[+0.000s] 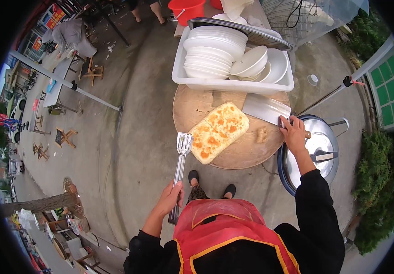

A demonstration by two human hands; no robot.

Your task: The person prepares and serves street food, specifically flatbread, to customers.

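Observation:
A rectangular browned flatbread lies on a round wooden board, with a cut line across its middle. My left hand grips metal food tongs, whose slotted head is at the bread's left corner; I cannot tell whether it touches. On the board's right side, my right hand is closed over the handle of a cleaver. The cleaver's broad blade lies flat, close to the bread's upper right corner. A small brown lump of food sits between the bread and my right hand.
Beyond the board stands a white plastic tub full of white bowls and plates. A lidded metal pot is at the right, below my right forearm. A red bucket stands farther back. At far left, a person bends over a table.

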